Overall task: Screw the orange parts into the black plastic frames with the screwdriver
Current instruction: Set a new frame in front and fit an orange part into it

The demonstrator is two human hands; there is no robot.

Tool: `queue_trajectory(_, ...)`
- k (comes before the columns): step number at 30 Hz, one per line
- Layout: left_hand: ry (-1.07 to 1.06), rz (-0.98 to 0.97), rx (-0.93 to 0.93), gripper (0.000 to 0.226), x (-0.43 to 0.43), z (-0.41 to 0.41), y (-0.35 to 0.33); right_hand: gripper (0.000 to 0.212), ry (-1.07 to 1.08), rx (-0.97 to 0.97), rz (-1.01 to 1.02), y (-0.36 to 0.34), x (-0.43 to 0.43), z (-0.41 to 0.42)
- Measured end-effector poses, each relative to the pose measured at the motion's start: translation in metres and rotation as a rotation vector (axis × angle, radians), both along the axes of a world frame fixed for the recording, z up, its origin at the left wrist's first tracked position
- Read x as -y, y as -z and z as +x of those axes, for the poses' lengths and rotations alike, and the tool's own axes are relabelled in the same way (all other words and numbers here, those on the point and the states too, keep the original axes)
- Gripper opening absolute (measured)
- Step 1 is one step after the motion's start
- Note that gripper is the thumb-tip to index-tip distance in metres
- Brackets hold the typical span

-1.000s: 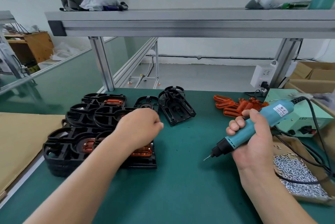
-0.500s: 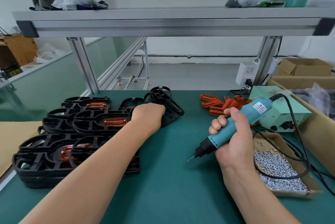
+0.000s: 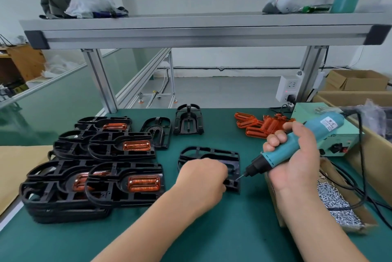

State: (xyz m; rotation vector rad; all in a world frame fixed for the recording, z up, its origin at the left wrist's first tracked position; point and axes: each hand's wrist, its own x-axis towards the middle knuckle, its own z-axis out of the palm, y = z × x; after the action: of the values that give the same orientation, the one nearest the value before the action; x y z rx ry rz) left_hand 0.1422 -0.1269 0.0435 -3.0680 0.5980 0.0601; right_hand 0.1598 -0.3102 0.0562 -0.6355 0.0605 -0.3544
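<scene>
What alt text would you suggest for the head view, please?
A left hand holds a black frame on a green bench while the right hand grips a teal screwdriver, tip at the frame's near right corner. Frames with orange parts are stacked at left; loose orange parts and a box of screws lie at right.
</scene>
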Motion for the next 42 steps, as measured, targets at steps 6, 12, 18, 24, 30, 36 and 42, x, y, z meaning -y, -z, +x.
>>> queue_trajectory(6,0.087,-0.096,-0.112,0.037,0.011,-0.042,-0.01,0.014,0.134,-0.04,0.108,0.002,0.03,0.005)
queue_trajectory(12,-0.091,-0.207,0.007,0.035,-0.018,-0.019,-0.026,0.014,0.174,-0.038,0.153,0.005,0.037,0.006)
queue_trajectory(18,-0.134,-0.123,-0.048,0.033,-0.04,-0.002,-0.022,0.014,0.151,-0.037,0.137,0.007,0.033,0.008)
queue_trajectory(24,-0.061,-0.142,-0.153,0.021,-0.043,-0.004,-0.018,0.015,0.144,-0.046,0.143,0.007,0.034,0.008)
queue_trajectory(30,-0.02,-0.162,-0.231,0.022,-0.038,0.007,-0.033,0.016,0.164,-0.057,0.18,0.009,0.039,0.01)
queue_trajectory(36,-0.008,-0.454,-0.14,0.018,0.021,0.068,-0.032,0.017,0.158,-0.072,0.173,0.014,0.039,0.013)
queue_trajectory(42,-0.005,-0.446,-0.034,0.025,0.093,0.136,-0.013,0.019,0.161,-0.071,0.157,0.018,0.039,0.015)
